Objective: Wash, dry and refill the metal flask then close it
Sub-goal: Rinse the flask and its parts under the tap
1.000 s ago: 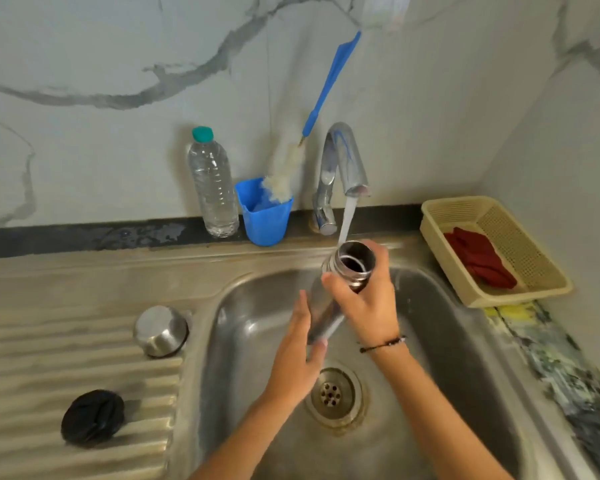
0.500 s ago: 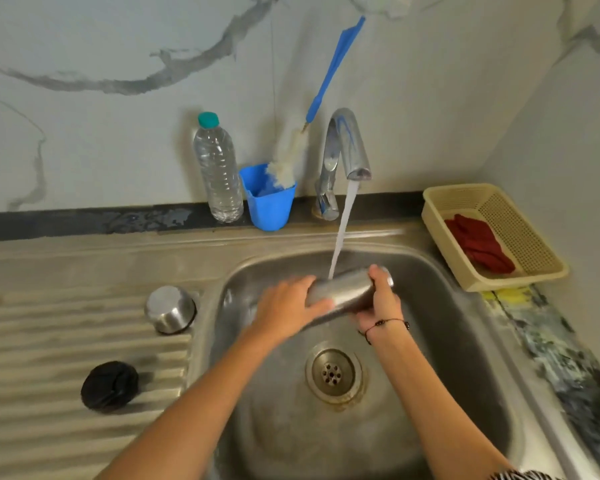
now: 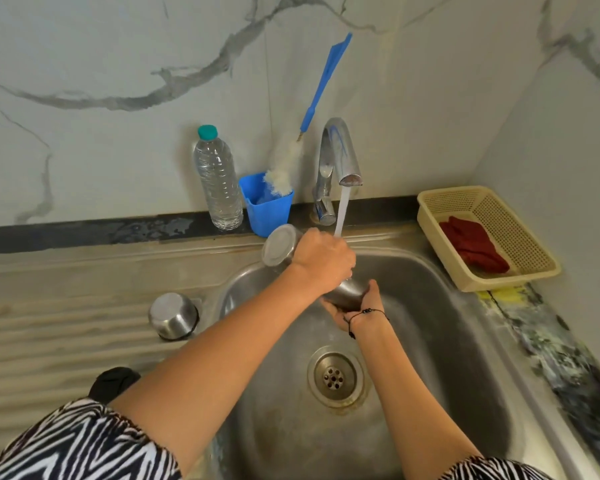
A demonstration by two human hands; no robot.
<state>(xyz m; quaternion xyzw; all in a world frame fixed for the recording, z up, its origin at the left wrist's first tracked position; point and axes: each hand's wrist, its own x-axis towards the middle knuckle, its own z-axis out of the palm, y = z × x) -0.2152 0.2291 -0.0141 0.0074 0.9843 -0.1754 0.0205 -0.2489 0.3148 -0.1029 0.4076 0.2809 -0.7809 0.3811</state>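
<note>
Currently, item under wash: metal flask (image 3: 280, 249), held tilted over the back edge of the sink (image 3: 465, 341), base up toward the back-left, neck down toward the basin.

Change, against half a second ago: the flask lay roughly level across the basin under the stream; it is now tipped steeply, base raised. A second ago it stood mouth-up, taking water. Judged: filled, rinsed, now being emptied or rinsed on the outside; the washing step is under way, while drying, refilling and closing are not yet done.

Left hand (image 3: 323, 259): fingers curled over the flask's middle, gripping it; the stream from the tap (image 3: 340, 150) lands on this hand.

Right hand (image 3: 355, 306): cupped beneath the lower end, fingers wrapped round it. Mouth hidden; whether water is leaving cannot be told.

Nearby: steel cap (image 3: 172, 315) and black lid (image 3: 113, 382) on the draining board at the counter's left; red cloth (image 3: 473, 244) in the basket (image 3: 430, 202) at the right edge; water bottle (image 3: 218, 181) and bottle brush (image 3: 323, 81) at the back edge.
</note>
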